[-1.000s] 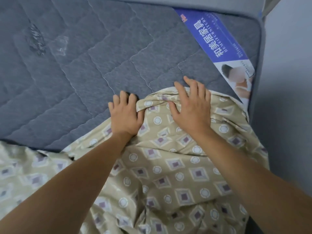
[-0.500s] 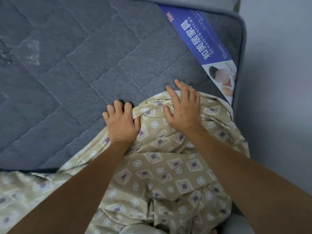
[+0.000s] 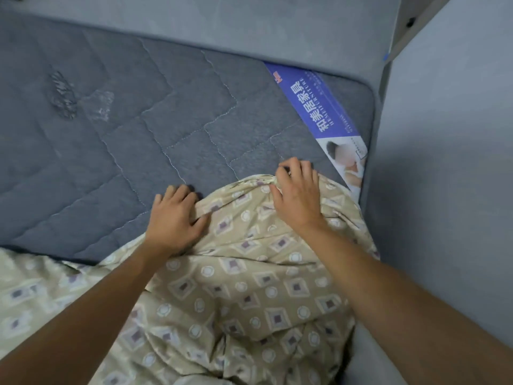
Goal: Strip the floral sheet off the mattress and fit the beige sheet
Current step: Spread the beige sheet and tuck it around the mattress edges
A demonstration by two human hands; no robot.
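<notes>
Where its bunched top edge ends, the beige sheet (image 3: 236,287) with purple squares and white circles covers only the near right part of the grey quilted mattress (image 3: 125,112), trailing off the near side. At that edge the right hand (image 3: 298,195) curls its fingers over the gathered hem, gripping it. Left of it, the left hand (image 3: 175,220) presses down at the sheet's left border, fingers bent, thumb on the cloth; a firm grip cannot be told. Beyond the sheet, a blue label (image 3: 313,104) crosses the mattress's far right corner. A grey wall (image 3: 444,162) stands right of the mattress.
</notes>
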